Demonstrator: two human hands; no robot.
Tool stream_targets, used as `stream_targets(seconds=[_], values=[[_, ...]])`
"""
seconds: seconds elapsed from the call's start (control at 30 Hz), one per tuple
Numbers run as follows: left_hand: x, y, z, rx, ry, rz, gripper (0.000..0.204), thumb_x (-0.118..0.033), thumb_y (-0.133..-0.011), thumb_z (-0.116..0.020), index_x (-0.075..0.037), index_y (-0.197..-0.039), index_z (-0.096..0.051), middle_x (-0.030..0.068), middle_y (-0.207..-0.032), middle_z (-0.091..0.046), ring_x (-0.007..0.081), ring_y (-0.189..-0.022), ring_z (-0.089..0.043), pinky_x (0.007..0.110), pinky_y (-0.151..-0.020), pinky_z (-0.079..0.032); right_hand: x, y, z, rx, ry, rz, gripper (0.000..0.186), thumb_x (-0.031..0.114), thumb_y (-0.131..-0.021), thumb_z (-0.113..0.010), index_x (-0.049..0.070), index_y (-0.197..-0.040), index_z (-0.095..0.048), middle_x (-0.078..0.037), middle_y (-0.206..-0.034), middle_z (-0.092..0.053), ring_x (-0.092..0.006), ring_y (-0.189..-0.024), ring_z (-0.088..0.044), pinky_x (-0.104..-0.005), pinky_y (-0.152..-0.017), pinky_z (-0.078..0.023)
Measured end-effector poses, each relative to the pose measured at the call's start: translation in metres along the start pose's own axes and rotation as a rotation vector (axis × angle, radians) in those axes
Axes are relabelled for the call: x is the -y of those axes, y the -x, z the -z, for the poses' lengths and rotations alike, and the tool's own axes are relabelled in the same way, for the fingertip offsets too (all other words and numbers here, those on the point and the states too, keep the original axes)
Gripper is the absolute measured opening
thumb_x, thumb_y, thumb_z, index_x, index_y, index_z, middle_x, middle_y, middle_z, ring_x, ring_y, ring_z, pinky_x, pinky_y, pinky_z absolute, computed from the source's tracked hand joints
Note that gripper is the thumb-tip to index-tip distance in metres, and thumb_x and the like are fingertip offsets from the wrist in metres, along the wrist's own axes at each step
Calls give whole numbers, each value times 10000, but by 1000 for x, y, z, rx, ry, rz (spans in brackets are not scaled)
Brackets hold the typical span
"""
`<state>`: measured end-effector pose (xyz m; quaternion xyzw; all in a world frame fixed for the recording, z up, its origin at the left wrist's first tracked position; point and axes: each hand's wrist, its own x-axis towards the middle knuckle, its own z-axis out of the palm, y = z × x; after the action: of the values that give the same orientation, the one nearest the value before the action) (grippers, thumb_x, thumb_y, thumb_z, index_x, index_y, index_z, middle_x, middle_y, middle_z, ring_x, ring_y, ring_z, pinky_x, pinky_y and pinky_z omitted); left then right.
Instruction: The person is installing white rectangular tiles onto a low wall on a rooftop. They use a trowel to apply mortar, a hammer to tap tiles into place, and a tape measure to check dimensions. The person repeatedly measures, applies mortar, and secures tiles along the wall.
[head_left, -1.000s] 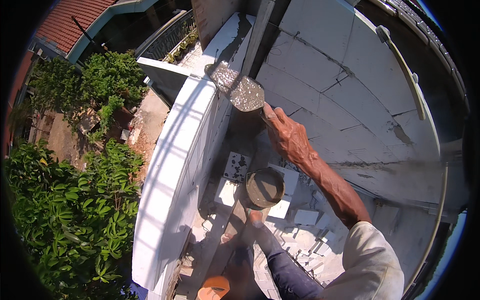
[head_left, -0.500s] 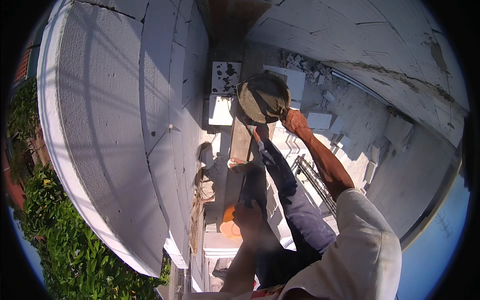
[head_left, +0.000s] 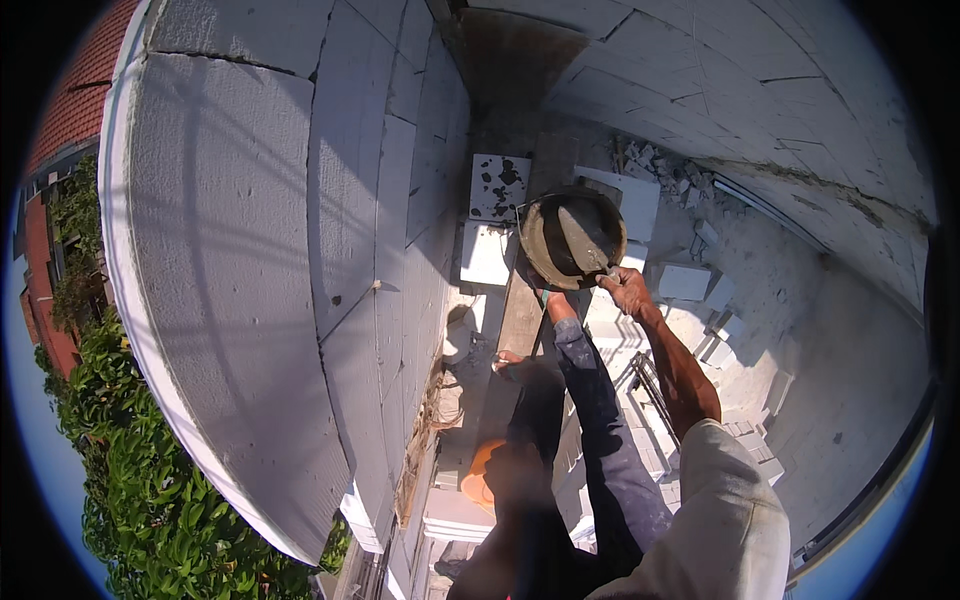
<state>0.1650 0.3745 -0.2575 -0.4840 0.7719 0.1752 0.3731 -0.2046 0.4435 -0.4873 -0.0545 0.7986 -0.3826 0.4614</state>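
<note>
Lowered to bucket (head_left: 534,248), trowel (head_left: 583,238) gripped by right hand (head_left: 625,290) could snag, tipping it off plank (head_left: 523,320) edge; left hand (head_left: 518,462) fingers unclear.

The right hand (head_left: 627,291) is curled into a firm grip, with the thumb side toward the upper left. The wrist (head_left: 647,314) looks almost straight, and the right forearm (head_left: 684,378) goes down and to the right, up to a pale sleeve (head_left: 725,505). The left hand (head_left: 515,462) is low, in deep shadow, in front of the left thigh; its fingers cannot be told clearly. Both legs (head_left: 605,425) reach forward, with the feet (head_left: 560,307) bare.
</note>
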Motion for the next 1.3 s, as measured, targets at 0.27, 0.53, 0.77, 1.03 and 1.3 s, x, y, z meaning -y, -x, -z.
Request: stream_targets(seconds=[0.27, 0.53, 0.77, 1.03, 1.3], values=[[9, -3, -10, -46, 134, -20, 490, -502, -930, -614, -104, -1206, -690, 212, -1078, -704, 427, -989, -695, 584, -828, -550, 273, 29, -1, 198, -339, 436, 246, 251, -987, -628, 43, -1106, -679, 32, -737, -539, -56, -667, -507, -272, -595, -411], [-3, 3, -17, -55, 55, 208, 618, -602, -903, -616, -76, -1215, -698, 213, -1161, -696, 405, -1108, -674, 582, -930, -510, 566, -3, -25, -367, -36, 1349, 246, 24, -911, -675, -50, -1136, -605, -159, -787, -590, -321, -728, -631, -425, -652, -521], [-1, 10, 7, -23, 226, 163, 615, -586, -899, -631, -66, -1225, -680, 198, -1183, -683, 408, -1144, -647, 574, -926, -501, 542, 26, -38, -505, 465, 1434, 524, -51, -792, -731, 6, -1300, -616, -110, -850, -572, -284, -775, -640, -388, -659, -571], [16, 5, -12, -130, 306, -21, 523, -510, -905, -654, -53, -1160, -671, 209, -1147, -676, 427, -1020, -654, 610, -821, -518, 455, 136, -12, -115, 668, 1401, 638, -31, -778, -738, -21, -1400, -597, -70, -848, -568, -210, -746, -603, -347, -633, -545], [-10, 4, 43, 19, 238, 104, 565, -478, -920, -658, 1, -1219, -675, 231, -1182, -683, 449, -1109, -656, 586, -914, -528, 252, 145, -21, -56, 484, 806, 135, 75, -828, -680, -8, -922, -631, -200, -851, -626, -383, -811, -651, -487, -660, -540]])
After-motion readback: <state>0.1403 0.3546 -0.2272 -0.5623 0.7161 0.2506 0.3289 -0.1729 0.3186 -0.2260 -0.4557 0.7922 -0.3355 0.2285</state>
